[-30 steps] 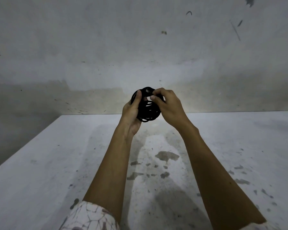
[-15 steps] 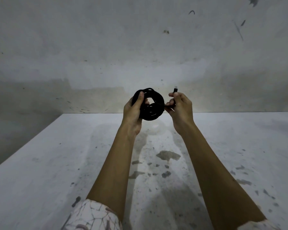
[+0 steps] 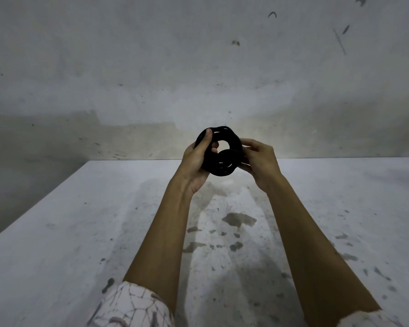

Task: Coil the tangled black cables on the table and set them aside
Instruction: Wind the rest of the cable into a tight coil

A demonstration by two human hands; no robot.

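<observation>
Coiled black cable (image 3: 221,154) held in air above far edge of stained white surface (image 3: 85,232), in front of grey wall (image 3: 151,67); left hand (image 3: 196,162) clasped round coil's left side, thumb over top strands, right hand (image 3: 260,159) pinching coil's right side, sleeves at bottom.

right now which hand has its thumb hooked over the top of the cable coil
The left hand: its thumb runs up over the black cable coil; the right hand only pinches its side.
</observation>
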